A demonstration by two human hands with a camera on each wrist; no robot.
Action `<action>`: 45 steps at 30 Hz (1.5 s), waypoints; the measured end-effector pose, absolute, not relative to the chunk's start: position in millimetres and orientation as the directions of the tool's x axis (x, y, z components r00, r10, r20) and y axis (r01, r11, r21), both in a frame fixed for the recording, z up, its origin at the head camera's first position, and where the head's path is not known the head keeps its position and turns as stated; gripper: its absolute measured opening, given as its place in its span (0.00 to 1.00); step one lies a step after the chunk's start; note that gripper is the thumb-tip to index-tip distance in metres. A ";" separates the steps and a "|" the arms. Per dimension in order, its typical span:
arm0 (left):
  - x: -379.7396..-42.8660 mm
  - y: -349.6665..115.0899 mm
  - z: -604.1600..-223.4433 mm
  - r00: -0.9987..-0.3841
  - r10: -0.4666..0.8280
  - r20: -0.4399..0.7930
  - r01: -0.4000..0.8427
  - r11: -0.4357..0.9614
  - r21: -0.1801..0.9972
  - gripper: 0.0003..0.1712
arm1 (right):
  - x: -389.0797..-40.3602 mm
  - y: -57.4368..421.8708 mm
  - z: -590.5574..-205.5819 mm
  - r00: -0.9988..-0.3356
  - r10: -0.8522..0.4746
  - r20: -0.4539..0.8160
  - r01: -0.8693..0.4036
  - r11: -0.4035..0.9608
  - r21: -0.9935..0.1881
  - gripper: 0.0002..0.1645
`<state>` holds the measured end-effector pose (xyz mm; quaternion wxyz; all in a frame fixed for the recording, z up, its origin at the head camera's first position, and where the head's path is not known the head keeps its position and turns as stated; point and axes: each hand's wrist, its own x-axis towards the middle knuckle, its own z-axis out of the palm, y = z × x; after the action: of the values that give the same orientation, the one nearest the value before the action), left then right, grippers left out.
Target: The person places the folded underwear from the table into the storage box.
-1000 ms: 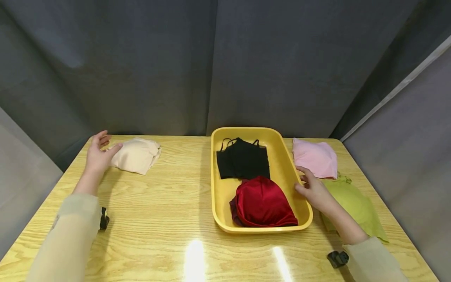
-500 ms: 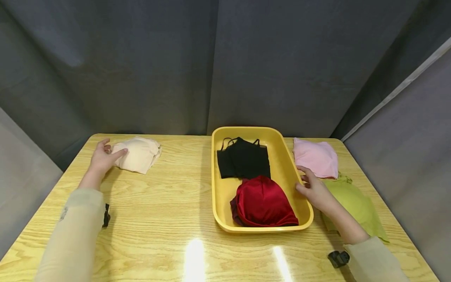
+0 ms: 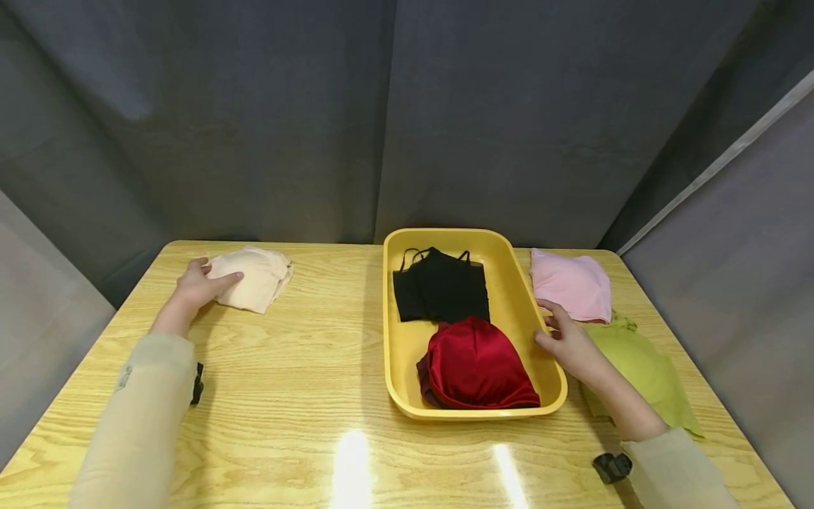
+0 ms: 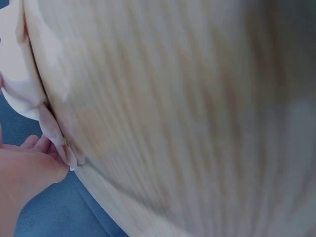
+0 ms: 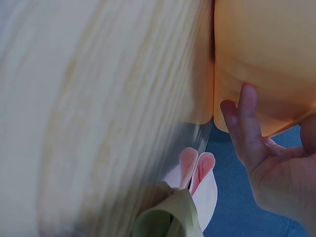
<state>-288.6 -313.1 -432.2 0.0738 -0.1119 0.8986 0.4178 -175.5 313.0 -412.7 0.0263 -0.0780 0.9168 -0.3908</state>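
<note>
On the left of the table lies a folded cream bra (image 3: 251, 276). My left hand (image 3: 198, 286) holds its near-left side, thumb on top and the other fingers at the far edge. In the left wrist view the fingers (image 4: 43, 144) tuck in at the cloth's edge. A yellow plastic tub (image 3: 396, 367) stands right of centre. My right hand (image 3: 569, 344) grips its right rim, with fingers (image 5: 248, 111) along the outer wall. Inside the tub, a black strappy bra (image 3: 445, 290) lies at the back and a red satin bra (image 3: 480, 364) at the front.
Right of the tub lie a pink bra (image 3: 570, 286) at the back and a lime-green one (image 3: 642, 375) nearer, partly under my right forearm. Grey curtains (image 3: 286, 120) close off the back and sides of the wooden table (image 3: 286, 396).
My left hand has come down and rightward onto the cream bra, its thumb now lying over the cloth. My right hand has stayed at the tub's rim.
</note>
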 end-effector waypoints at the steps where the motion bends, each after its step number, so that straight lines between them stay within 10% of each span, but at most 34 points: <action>1: -289.1 -312.8 -432.7 -0.964 -0.142 -0.226 -0.264 0.628 0.732 0.63 | -175.5 313.0 -412.8 -0.987 -0.163 0.015 -0.123 0.681 -0.722 0.34; 45: -283.6 -299.8 -434.4 -0.971 -0.087 -0.222 -0.229 0.600 0.766 0.53 | -175.6 312.0 -411.2 -0.987 -0.160 -0.010 -0.104 0.690 -0.717 0.35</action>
<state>-283.6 -299.8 -434.4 0.0809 -0.0886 0.8909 0.4381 -175.6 312.0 -411.2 0.0358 -0.0717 0.9184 -0.3873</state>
